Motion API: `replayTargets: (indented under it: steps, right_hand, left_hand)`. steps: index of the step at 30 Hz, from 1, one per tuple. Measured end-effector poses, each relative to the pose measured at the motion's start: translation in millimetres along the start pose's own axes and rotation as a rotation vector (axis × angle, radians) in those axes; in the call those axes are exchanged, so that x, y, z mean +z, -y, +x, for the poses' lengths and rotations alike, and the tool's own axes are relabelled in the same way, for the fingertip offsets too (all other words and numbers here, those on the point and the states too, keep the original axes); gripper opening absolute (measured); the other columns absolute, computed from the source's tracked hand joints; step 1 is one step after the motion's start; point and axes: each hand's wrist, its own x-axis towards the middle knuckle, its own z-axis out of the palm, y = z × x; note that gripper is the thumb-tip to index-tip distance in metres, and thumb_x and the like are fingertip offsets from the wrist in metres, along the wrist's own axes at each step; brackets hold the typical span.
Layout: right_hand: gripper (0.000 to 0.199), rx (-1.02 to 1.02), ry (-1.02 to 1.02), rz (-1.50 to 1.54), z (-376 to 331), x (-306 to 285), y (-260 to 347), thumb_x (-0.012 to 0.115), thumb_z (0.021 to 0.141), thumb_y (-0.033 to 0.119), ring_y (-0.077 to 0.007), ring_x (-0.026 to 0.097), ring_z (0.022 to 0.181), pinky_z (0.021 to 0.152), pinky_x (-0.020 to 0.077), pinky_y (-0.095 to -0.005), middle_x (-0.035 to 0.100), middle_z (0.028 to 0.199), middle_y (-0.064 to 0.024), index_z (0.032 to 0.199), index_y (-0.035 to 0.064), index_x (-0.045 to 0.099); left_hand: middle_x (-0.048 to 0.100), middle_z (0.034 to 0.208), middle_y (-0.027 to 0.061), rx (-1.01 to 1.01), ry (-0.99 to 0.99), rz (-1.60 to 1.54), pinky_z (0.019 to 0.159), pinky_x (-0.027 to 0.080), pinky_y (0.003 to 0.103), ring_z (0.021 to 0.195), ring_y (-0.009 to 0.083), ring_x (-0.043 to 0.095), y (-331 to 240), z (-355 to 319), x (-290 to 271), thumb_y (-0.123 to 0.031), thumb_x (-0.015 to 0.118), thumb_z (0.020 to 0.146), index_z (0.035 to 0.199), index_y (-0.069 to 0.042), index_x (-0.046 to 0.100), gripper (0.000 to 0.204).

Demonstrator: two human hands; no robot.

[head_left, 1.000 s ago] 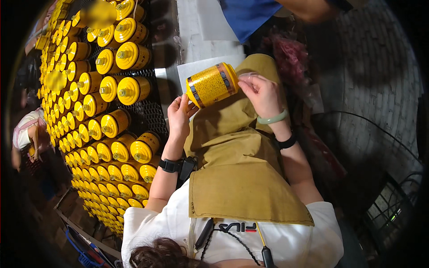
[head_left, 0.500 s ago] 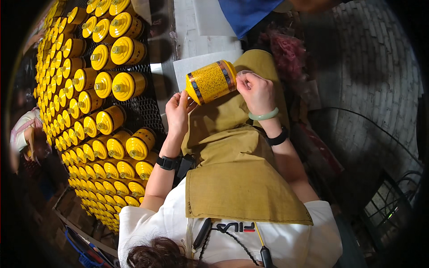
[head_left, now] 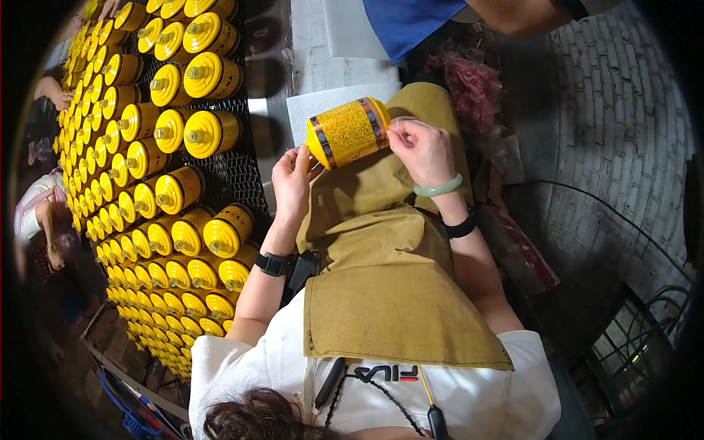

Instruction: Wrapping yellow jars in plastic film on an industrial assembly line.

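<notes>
A yellow cylinder (head_left: 347, 134) with a gold-patterned middle, dark ornamental bands and stepped yellow ends lies slanted across my lap. At its left end, the thumb and fingers of my left hand (head_left: 293, 176) are closed on the rim. My right hand (head_left: 422, 152) is pinched at the opposite end, where a thin clear film (head_left: 402, 120) shows at the fingertips. How far that film reaches is too faint to tell. The right fingertips lie against or very near the cylinder's edge; the exact contact is hidden.
To my left, a black mesh surface (head_left: 224, 180) bears rows of similar yellow cylinders (head_left: 202, 136) with clear knobs. Co-workers' hands (head_left: 55, 94) show at the far left, and a person's arm (head_left: 517, 16) at the top. A white foam sheet (head_left: 301, 110) lies beyond my lap, pink crumpled plastic (head_left: 469, 88) to its right.
Both my hands and the cylinder stay nearly in place, with the right hand slightly farther right. A co-worker's arm at the top has come farther into view, and hands appear at the far left.
</notes>
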Motion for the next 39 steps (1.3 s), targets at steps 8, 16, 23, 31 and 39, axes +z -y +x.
replayTargets:
  steps: [8,16,23,31,39]
  right_hand:
    - [0.008,-0.053,-0.143,-0.239,-7.4,7.8,12.6,0.072,0.078,0.011,-0.0296,0.067,0.069,0.059,0.0518,-0.0385,0.07,0.087,-0.0044,0.079,0.0078,0.064]
    - [0.007,0.03,-0.136,-0.098,-4.8,-6.4,6.7,0.071,0.081,0.008,-0.0278,0.068,0.071,0.062,0.054,-0.0356,0.071,0.088,-0.0071,0.083,0.0041,0.065]
    - [0.01,-0.002,-0.015,-0.005,-15.1,-9.1,7.5,0.072,0.083,0.009,-0.0229,0.07,0.069,0.062,0.0543,-0.0318,0.072,0.09,-0.0087,0.088,0.0016,0.069]
    - [0.006,0.074,-0.086,-0.074,-18.7,4.1,10.7,0.073,0.079,0.008,-0.0227,0.069,0.068,0.06,0.0529,-0.033,0.071,0.089,-0.0047,0.082,0.0062,0.068]
    - [0.008,-0.05,-0.22,-0.17,-19.0,3.1,8.7,0.073,0.078,0.007,-0.023,0.067,0.064,0.06,0.0526,-0.0343,0.069,0.084,-0.0079,0.084,0.0062,0.068]
  left_hand:
    - [0.067,0.102,0.0097,0.03,-0.04,-0.011,0.084,0.059,0.033,0.094,0.0164,0.068,2.8,-4.6,4.0,-0.021,0.051,0.105,0.107,0.004,0.059,0.026]
    - [0.066,0.107,0.0101,0.069,0.022,-0.033,0.089,0.057,0.034,0.098,0.018,0.067,6.4,-5.3,-2.1,-0.022,0.051,0.106,0.11,0.002,0.057,0.025]
    - [0.066,0.107,0.0107,0.014,-0.014,-0.031,0.089,0.057,0.034,0.098,0.0187,0.068,7.3,-8.0,-1.0,-0.022,0.051,0.105,0.111,0.002,0.056,0.025]
    - [0.064,0.105,0.0081,0.065,-0.039,-0.057,0.086,0.058,0.031,0.093,0.0158,0.067,11.7,-14.6,4.9,-0.018,0.055,0.104,0.107,0.003,0.059,0.022]
    - [0.064,0.107,0.0099,0.11,-0.04,-0.029,0.089,0.058,0.033,0.096,0.0179,0.067,13.3,-16.6,5.7,-0.018,0.053,0.105,0.109,0.004,0.057,0.023]
